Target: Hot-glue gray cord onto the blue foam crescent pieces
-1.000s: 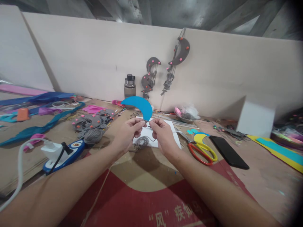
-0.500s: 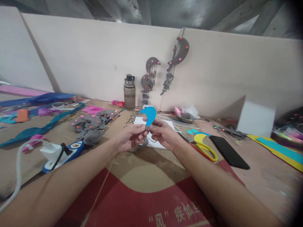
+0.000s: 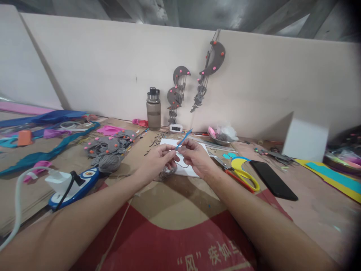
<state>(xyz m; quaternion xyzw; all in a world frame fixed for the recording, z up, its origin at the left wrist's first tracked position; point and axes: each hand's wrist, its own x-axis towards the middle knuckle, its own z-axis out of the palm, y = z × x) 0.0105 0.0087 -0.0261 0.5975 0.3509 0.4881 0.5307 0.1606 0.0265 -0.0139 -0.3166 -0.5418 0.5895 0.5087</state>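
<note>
Between both hands is a blue crescent cutout point(image 3: 184, 138), seen nearly edge-on and tilted up to the right. My left hand point(image 3: 161, 157) pinches its lower end with closed fingers. My right hand point(image 3: 194, 155) is closed on the same end, its thumb and fingertips meeting the left ones. Grey yarn point(image 3: 168, 172) hangs in loose loops below the left fingers, and a strand runs over the white paper point(image 3: 188, 171) under my hands. The exact spot where fingers and yarn meet is too small to make out.
Yellow-handled scissors point(image 3: 242, 178) and a black phone point(image 3: 273, 180) lie right of my forearm. A water bottle point(image 3: 153, 111) stands by the wall. At left are a grey yarn ball point(image 3: 109, 163), a power strip point(image 3: 76, 188) and decorated grey crescents point(image 3: 104, 146). Similar crescents point(image 3: 216, 58) hang on the wall.
The blue crescent has turned from its broad face to nearly edge-on, leaning right. Both hands stay together at its lower end, the left rolled knuckles-up.
</note>
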